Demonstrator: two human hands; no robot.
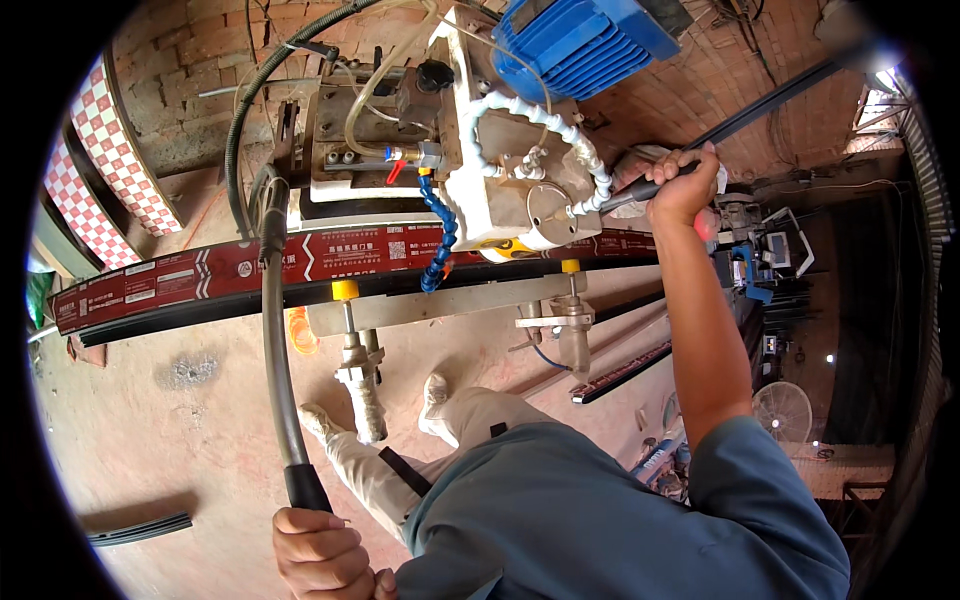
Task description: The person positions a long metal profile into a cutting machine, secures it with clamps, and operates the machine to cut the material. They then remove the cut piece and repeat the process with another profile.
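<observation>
My left hand (322, 556) is closed round the black grip of a long metal lever (277, 350), at the lower middle of the head view. The lever runs up to a pivot on the machine's left side. My right hand (686, 186) is wrapped round a black-gripped handle (632, 192) beside the white machine head (480, 200). A long profile bar (345, 250) covered in red printed film lies across the machine under the head. Two pneumatic clamps with yellow tips, a left one (352, 365) and a right one (572, 320), stand at its near side.
A blue finned motor (580, 45) sits on top of the machine. Blue segmented coolant hose (440, 230) and white segmented hose (470, 115) hang round the head. A long black bar (780, 100) slants to the upper right. A fan (783, 410) stands at right. Checkered panels (120, 150) lean at left.
</observation>
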